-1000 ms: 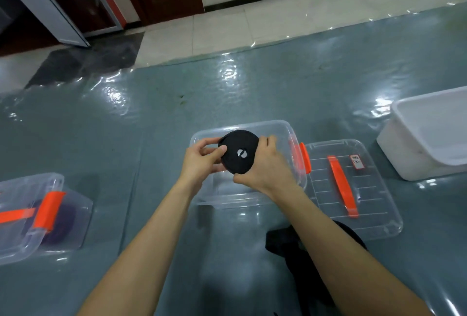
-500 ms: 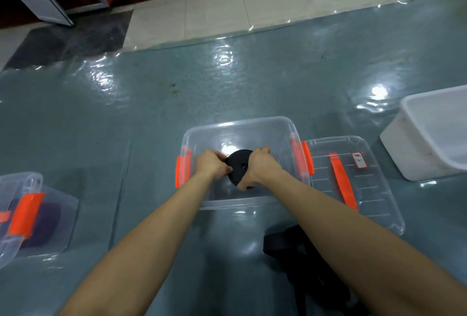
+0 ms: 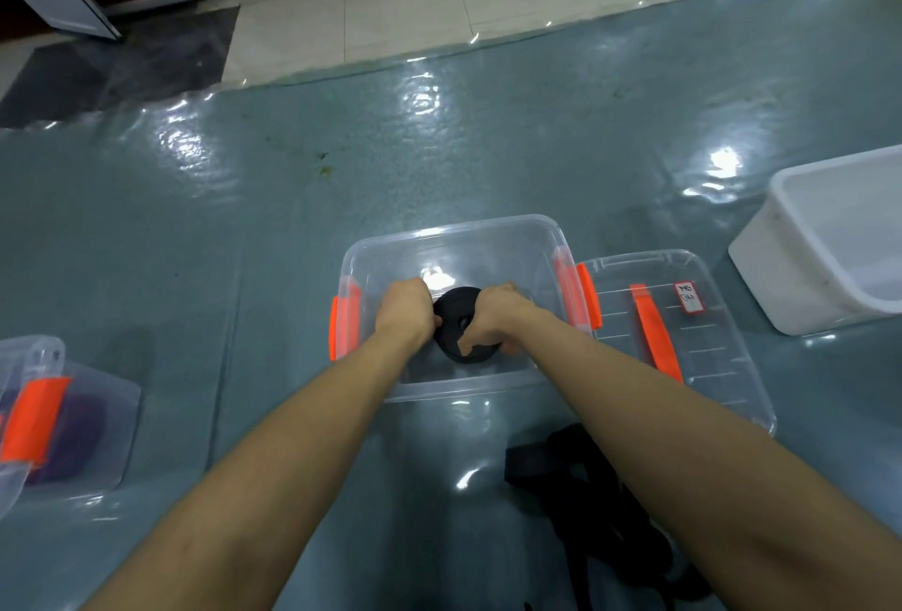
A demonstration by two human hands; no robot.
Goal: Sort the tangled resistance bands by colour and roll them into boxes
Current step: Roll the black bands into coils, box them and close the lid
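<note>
A black rolled band (image 3: 459, 325) lies low inside the clear plastic box (image 3: 468, 234) with orange latches at the middle of the mat. My left hand (image 3: 405, 307) grips the roll's left side and my right hand (image 3: 493, 317) grips its right side. The hands cover much of the roll. More black bands (image 3: 576, 488) lie loose in a tangle on the mat near me, partly under my right forearm.
The box's clear lid (image 3: 683, 346) with an orange handle lies just right of it. A white tub (image 3: 839, 239) stands at the far right. A closed clear box (image 3: 63, 420) holding something dark purple sits at the left edge. Tiled floor lies beyond the grey mat.
Both hands have carried the black roll from above the box rim down into the box. The view has tilted slightly downward and forward.
</note>
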